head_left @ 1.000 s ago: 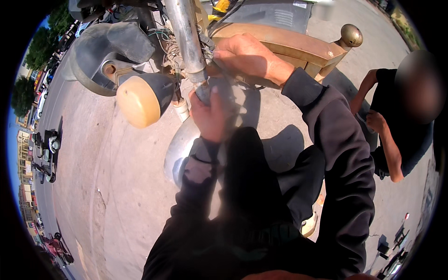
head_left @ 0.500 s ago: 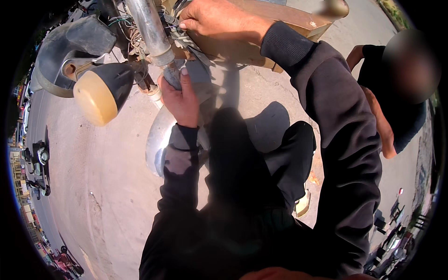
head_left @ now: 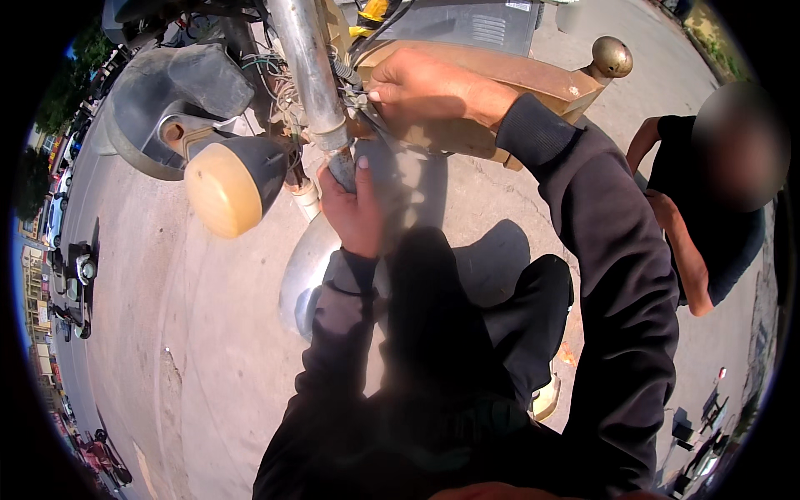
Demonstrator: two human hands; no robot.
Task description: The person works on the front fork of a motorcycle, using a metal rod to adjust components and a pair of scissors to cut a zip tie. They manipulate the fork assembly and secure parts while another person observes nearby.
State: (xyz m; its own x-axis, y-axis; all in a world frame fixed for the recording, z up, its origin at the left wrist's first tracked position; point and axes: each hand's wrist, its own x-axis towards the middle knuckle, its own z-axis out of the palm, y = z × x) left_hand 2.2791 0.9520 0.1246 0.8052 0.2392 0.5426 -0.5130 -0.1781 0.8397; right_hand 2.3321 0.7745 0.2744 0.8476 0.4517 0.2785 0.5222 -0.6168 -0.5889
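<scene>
My left hand (head_left: 354,218) is closed around the narrow lower end of a shiny metal tube (head_left: 307,62), its thumb lying along the side. Just right of the tube, my right hand (head_left: 429,87) has its thumb and fingers pinched together beside a grey corrugated sleeve (head_left: 345,72). What sits between those fingertips is too small to make out. Tangled wires (head_left: 279,83) hang left of the tube. Further left are an amber-lensed lamp (head_left: 223,190) with a black housing and a dark plastic mudguard (head_left: 137,112). A curved shiny metal piece (head_left: 302,279) shows below my left hand.
A brown metal beam (head_left: 521,79) with a round knob (head_left: 612,57) extends behind my right forearm. A grey panel (head_left: 467,25) stands beyond it. On the right is another person (head_left: 708,225) in dark clothes. Parked motorcycles (head_left: 79,275) line the far left.
The whole view has shifted, so the tube, lamp and both hands appear lower and further right. My left hand keeps its hold on the tube, and my right fingers stay pinched.
</scene>
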